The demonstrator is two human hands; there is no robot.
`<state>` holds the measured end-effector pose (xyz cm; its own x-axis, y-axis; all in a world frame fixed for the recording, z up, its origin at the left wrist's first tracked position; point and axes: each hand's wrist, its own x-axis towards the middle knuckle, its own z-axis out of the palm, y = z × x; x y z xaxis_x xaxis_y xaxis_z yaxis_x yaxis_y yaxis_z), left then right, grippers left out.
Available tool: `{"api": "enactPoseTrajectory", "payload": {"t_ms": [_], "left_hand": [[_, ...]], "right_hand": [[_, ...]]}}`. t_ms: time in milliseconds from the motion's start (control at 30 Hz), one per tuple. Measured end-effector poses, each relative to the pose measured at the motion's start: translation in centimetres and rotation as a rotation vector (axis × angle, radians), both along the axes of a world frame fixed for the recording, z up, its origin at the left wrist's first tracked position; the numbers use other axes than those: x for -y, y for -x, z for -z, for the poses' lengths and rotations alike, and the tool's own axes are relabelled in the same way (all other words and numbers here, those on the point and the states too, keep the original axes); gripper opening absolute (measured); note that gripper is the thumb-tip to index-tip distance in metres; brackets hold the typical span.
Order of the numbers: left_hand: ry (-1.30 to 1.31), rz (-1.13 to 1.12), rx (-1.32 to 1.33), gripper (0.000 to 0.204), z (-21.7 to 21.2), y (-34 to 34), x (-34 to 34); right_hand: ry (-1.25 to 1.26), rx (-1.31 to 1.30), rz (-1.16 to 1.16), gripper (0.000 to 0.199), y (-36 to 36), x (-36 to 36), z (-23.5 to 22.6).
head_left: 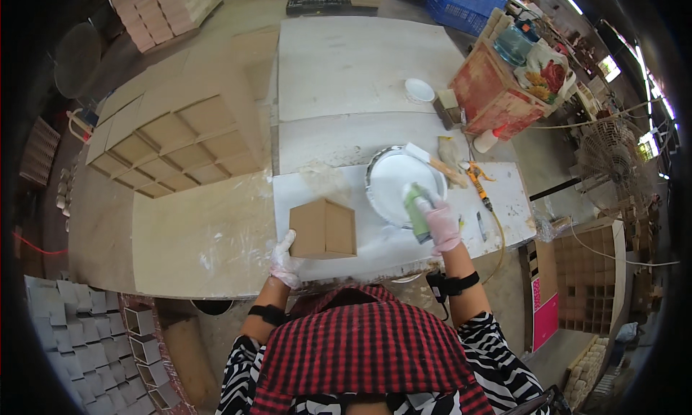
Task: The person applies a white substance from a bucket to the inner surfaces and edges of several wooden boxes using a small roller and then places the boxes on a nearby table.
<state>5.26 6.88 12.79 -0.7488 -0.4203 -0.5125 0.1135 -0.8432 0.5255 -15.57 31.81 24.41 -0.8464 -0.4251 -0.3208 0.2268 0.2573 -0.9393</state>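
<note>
A brown hexagonal box [308,230], apparently of cardboard or fibreboard, sits near the table's front edge. My left hand [285,261], in a thin whitish glove, grips its left side. To the right stands a round tub [382,199] of white liquid or paste, its rim smeared. My right hand [442,226], in a pinkish glove, is closed on a flat green tool [416,212] over the tub's right front edge. Motion blurs this tool, so I cannot tell its exact kind. A wooden-handled brush [445,170] lies across the tub's upper right rim.
Stacked compartmented brown boxes [184,137] occupy the table's left. A yellow air gun [478,184] with a hose, a knife [481,226] and a white bowl [419,90] lie on the right. Beyond them stands a red-stained cabinet [497,83]; a fan [613,152] is farther right.
</note>
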Motion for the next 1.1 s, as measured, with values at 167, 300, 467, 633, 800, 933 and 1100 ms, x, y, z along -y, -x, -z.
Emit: {"api": "enactPoseTrajectory", "payload": {"t_ms": [167,300,467,633,800,933,1100], "left_hand": [[0.037,0.038,0.024,0.035,2.6,-1.2,2.0],[0.327,0.219,0.085,0.044,1.4,-1.2,4.6],[0.713,0.368,0.573,0.060,-0.2,1.3,4.9],[0.577,0.364,0.668,0.065,5.4,1.8,6.2],[0.809,0.351,0.586,0.065,5.5,1.1,5.7],[0.948,0.350,0.596,0.063,8.2,0.8,5.7],[0.503,0.243,0.606,0.063,8.0,1.4,5.8]], "right_hand": [[-0.444,-0.824,-0.423,0.052,-7.4,7.2,1.0],[-0.618,-1.009,-0.468,0.062,-10.6,10.6,1.7],[-0.609,-1.047,-0.499,0.060,-12.3,13.8,3.3],[-0.730,-1.152,-0.992,0.049,-12.1,11.1,3.8],[-0.911,-0.980,-0.619,0.047,-11.7,14.3,1.5],[-0.780,-0.888,-0.660,0.050,-13.7,18.7,2.1],[-0.524,-0.859,-1.141,0.046,-12.5,16.3,0.3]]}}
